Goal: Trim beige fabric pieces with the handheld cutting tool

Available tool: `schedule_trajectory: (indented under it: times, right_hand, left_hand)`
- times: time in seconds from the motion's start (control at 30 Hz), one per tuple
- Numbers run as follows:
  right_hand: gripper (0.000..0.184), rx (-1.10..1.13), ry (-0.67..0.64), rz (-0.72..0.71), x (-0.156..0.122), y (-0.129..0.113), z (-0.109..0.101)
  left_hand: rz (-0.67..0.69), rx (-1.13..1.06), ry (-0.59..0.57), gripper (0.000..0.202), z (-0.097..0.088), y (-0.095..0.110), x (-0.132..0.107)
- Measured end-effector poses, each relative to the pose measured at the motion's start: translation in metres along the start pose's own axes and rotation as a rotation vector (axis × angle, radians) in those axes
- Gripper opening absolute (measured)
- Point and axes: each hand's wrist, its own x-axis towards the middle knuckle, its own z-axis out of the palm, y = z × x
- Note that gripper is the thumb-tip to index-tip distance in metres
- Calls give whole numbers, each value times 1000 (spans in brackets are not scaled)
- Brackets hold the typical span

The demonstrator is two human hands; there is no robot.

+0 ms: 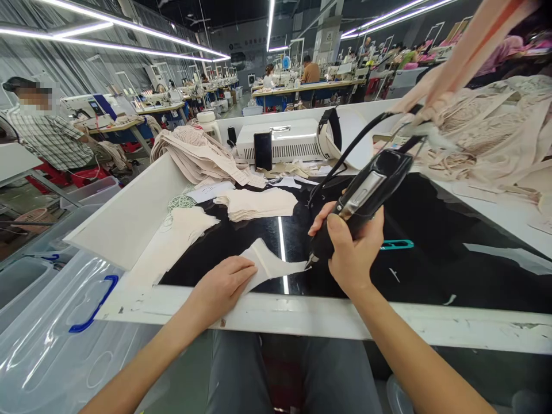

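My right hand [353, 247] is wrapped round a black corded handheld tool [366, 190] with a silver lever on its side. The tool slants down to the left, its narrow metal tip at the pointed end of a white fabric piece [269, 261]. My left hand [228, 282] lies over the left part of that piece, fingers together, holding it against the black glossy tabletop [431, 276]. What lies under the left fingertips is hidden. Just beyond the fabric sits a stack of cream cut pieces [259, 203]. A teal-handled tool [397, 244] rests right of my right hand.
More cream pieces [185, 230] lie at the left beside a white side panel [129, 218]. Behind stand a white box unit [293, 141] and a phone [263, 150]. Beige fabric heaps [495, 126] fill the right. Clear plastic bins [52, 322] stand lower left; a seated person [47, 126] is beyond.
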Motion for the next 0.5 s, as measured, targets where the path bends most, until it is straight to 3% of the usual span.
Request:
schedule_trajectory:
  times: [0.1, 0.27, 0.4, 0.5]
  right_hand:
    - [33, -3, 19, -3, 11, 6, 2]
    - [33, 12, 1, -16, 17, 4, 10]
    - [33, 39, 3, -4, 12, 1, 12]
    - [31, 48, 3, 29, 8, 0, 14]
  left_hand:
    - [-4, 23, -47, 34, -2, 13, -4]
    - [-120, -14, -152, 24, -4, 40, 6]
    - [-137, -29, -197, 21, -11, 29, 28]
    - [-30, -101, -225, 18, -12, 9, 52]
